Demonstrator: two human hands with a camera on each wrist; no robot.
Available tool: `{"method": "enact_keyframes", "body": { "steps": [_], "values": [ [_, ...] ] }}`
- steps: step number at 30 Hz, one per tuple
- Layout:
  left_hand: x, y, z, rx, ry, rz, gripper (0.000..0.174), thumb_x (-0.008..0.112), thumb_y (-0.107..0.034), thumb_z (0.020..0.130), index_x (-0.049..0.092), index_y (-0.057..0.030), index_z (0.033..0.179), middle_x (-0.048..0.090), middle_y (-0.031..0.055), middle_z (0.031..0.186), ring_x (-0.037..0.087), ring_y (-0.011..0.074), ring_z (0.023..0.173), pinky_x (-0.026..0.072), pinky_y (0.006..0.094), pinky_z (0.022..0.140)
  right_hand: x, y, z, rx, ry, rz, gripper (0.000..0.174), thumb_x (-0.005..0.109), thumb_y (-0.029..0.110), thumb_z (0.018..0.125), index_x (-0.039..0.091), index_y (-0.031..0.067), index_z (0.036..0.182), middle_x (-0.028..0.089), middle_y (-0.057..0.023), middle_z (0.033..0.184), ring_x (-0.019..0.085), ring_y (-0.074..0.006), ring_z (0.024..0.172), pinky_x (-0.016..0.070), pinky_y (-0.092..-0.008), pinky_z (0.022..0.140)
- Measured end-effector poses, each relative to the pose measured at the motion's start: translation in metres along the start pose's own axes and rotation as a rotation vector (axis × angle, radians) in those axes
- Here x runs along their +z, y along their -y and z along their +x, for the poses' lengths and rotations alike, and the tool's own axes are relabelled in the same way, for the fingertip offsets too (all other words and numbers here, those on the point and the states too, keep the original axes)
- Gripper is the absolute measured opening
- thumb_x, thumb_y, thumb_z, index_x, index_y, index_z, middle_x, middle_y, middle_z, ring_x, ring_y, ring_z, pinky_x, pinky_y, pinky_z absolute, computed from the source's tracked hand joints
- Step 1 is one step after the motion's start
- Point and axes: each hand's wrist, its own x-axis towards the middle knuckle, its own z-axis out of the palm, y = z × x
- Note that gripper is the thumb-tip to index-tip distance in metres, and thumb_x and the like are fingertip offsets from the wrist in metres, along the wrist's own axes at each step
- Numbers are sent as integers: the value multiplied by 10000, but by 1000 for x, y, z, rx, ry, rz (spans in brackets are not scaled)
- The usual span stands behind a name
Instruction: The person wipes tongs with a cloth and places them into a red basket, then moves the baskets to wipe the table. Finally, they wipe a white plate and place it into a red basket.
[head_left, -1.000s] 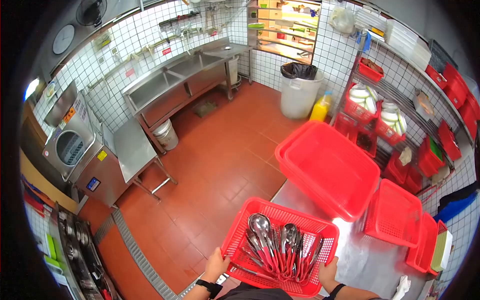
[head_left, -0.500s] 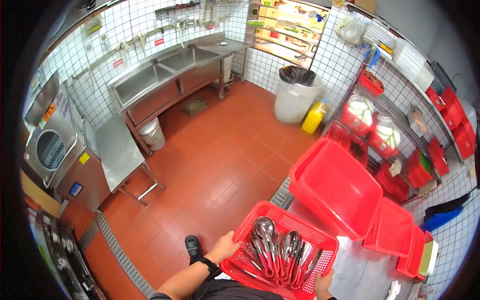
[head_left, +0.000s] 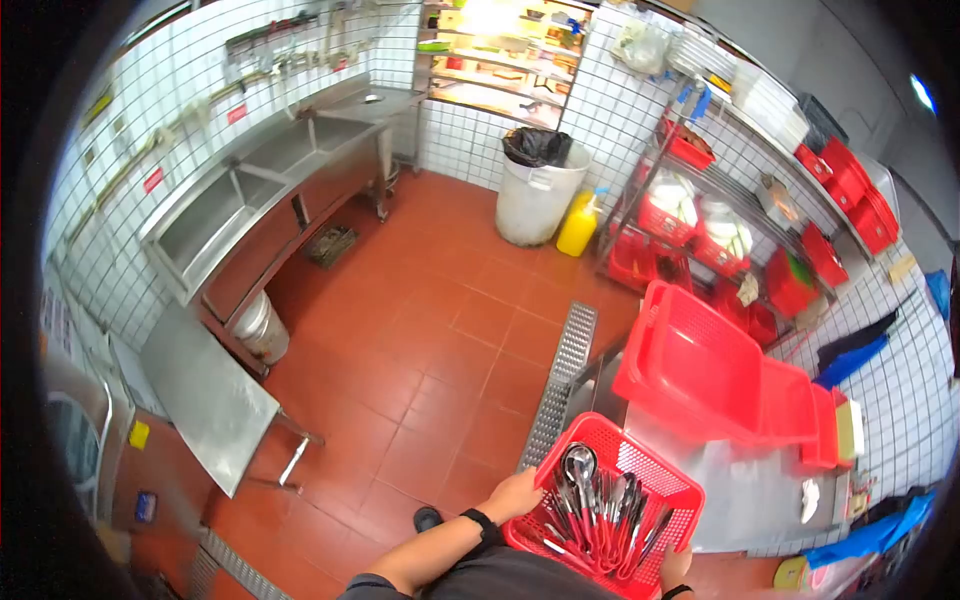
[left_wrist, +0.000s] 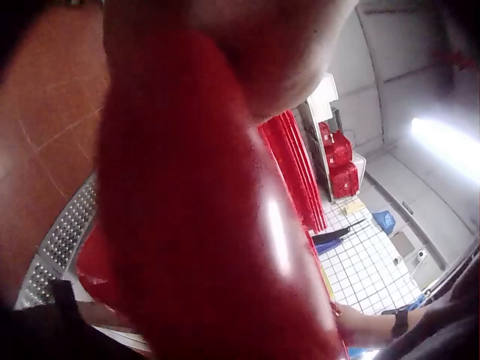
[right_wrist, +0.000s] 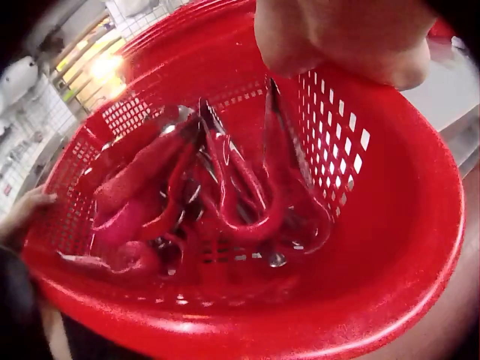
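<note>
In the head view, a red perforated basket point(head_left: 683, 492) is held at the body, with metal tongs and ladles with red handles point(head_left: 605, 515) lying inside. My left hand point(head_left: 517, 492) grips its left rim and my right hand point(head_left: 676, 568) its right rim. The right wrist view looks into the basket point(right_wrist: 405, 180), where the red-handled utensils point(right_wrist: 240, 217) lie in a heap, with fingers of my right hand point(right_wrist: 341, 41) curled over the rim. In the left wrist view the basket wall point(left_wrist: 180, 225) fills the middle, below my left hand point(left_wrist: 292, 52).
Large red baskets point(head_left: 700, 370) stand on a steel table point(head_left: 720, 500) to the right. Behind are a shelf rack, a yellow bottle point(head_left: 577, 225) and a white bin point(head_left: 530, 205). A sink unit point(head_left: 270, 170) and a low steel table point(head_left: 205, 390) stand left. A drain grate point(head_left: 562, 385) crosses the floor.
The head view has swung right, so the sink and low table sit further left. The basket, still in both hands, has shifted right in view and its far edge lies close to the table.
</note>
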Motion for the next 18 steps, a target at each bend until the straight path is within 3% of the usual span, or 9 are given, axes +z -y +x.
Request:
{"method": "enact_keyframes", "body": {
  "steps": [3, 8, 9, 11, 14, 15, 18],
  "values": [
    [-9, 23, 24, -19, 58, 27, 314, 566, -218, 870, 540, -11, 1105, 643, 297, 997, 614, 444, 994, 472, 518, 849, 36, -62, 13, 3, -40, -18, 326, 675, 158, 814, 532, -35, 1034, 665, -262, 931, 649, -439, 883, 513, -488, 791],
    [-49, 29, 60, 40, 153, 11, 334, 546, -216, 872, 534, 7, 1121, 632, 308, 1033, 601, 452, 1025, 460, 521, 881, 53, -14, -3, 217, -127, -89, 303, 688, 193, 832, 582, -30, 1006, 671, -257, 921, 658, -424, 879, 520, -481, 783],
    [-48, 45, 76, 123, 142, 71, 345, 550, -228, 868, 529, 6, 1122, 626, 315, 1041, 597, 463, 1020, 461, 520, 885, 58, 5, 4, 252, -115, -87, 291, 679, 187, 839, 583, -27, 1012, 674, -252, 931, 661, -415, 882, 522, -474, 783],
    [-76, 39, 88, 68, 176, 91, 373, 562, -216, 859, 522, -18, 1172, 626, 304, 1059, 594, 459, 1034, 468, 508, 890, 66, 43, 18, 323, -90, -85, 269, 661, 174, 853, 586, -19, 1024, 682, -244, 951, 669, -397, 888, 526, -459, 782],
    [-117, 31, 101, -6, 255, 64, 408, 582, -184, 847, 523, -49, 1227, 635, 264, 1077, 597, 437, 1056, 475, 474, 898, 88, 22, -16, 235, -48, 313, 271, 669, 178, 855, 590, -15, 1028, 694, -215, 949, 683, -353, 874, 527, -435, 776],
    [-132, 22, 115, 41, 247, -7, 398, 588, -176, 845, 531, -49, 1218, 641, 246, 1074, 603, 425, 1055, 476, 463, 896, 93, 45, -10, 312, -23, 247, 261, 670, 176, 859, 595, -12, 1024, 698, -200, 939, 688, -330, 867, 525, -423, 770],
    [-138, 70, 145, 86, 291, -1, 389, 600, -162, 842, 539, -47, 1209, 645, 223, 1074, 613, 393, 1055, 482, 445, 885, 107, 65, -10, 422, -4, 206, 238, 670, 173, 867, 603, -5, 1009, 704, -173, 920, 693, -293, 851, 523, -404, 756]
  ]
}}
